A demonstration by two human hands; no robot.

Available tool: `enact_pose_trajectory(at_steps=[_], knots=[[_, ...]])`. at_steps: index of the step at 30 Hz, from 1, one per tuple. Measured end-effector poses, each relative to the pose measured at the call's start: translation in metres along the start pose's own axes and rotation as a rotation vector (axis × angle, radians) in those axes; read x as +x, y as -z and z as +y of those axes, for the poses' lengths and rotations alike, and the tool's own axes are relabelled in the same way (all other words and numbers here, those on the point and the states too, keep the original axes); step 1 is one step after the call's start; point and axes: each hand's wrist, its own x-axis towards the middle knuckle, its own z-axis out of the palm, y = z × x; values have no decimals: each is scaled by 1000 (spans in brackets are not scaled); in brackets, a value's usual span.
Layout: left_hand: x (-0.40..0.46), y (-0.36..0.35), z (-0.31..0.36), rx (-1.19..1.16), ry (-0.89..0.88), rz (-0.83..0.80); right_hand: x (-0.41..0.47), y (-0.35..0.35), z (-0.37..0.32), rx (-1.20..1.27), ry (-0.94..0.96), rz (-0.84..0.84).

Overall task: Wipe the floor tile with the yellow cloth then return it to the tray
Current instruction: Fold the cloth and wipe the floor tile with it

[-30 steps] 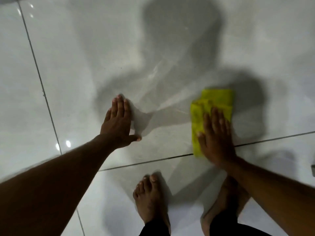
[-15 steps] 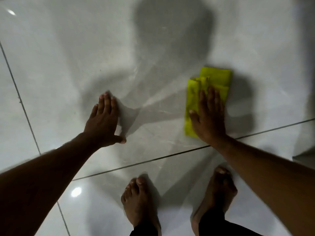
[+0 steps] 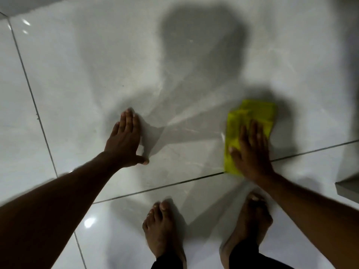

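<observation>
Pressing flat with fingers spread, the right hand [image 3: 250, 150] is laid on the yellow cloth [image 3: 252, 115]; the left hand [image 3: 124, 140] is braced open-palmed, fingers together, on the floor tile [image 3: 97, 84].

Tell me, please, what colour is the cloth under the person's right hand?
Bright yellow-green; the cloth shows best in the head view, the only one.

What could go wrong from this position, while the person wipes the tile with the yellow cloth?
1. The tile looks glossy and perhaps damp; the bare feet stand close behind the wiped area and might slip.
2. The left hand rests flat on the tile as support; if it slides, balance may be lost.
3. The right hand presses the yellow cloth with an open palm, not a grip, so the folded cloth could bunch up. No tray is visible.
</observation>
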Motion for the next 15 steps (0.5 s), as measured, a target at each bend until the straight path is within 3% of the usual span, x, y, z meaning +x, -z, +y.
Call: enact_pose_trajectory(at_steps=[2,3,8,10,13,15], knots=[[2,-2,-1,1,-2,-1,31,2,-48,97,-170,75],[2,-2,-2,0,-2,2,40,-2,-77,124,-133,83],[3,-4,-3,21,-2,31,3,-35,-170,-1,378,11],[2,-3,-2,18,11,28,-29,-39,-152,-42,561,-53],[0,-1,0,17,21,18,-46,-33,-70,-228,835,-83],[-1,-2,0,13,26,12,-30,-20,-14,-329,846,-64]])
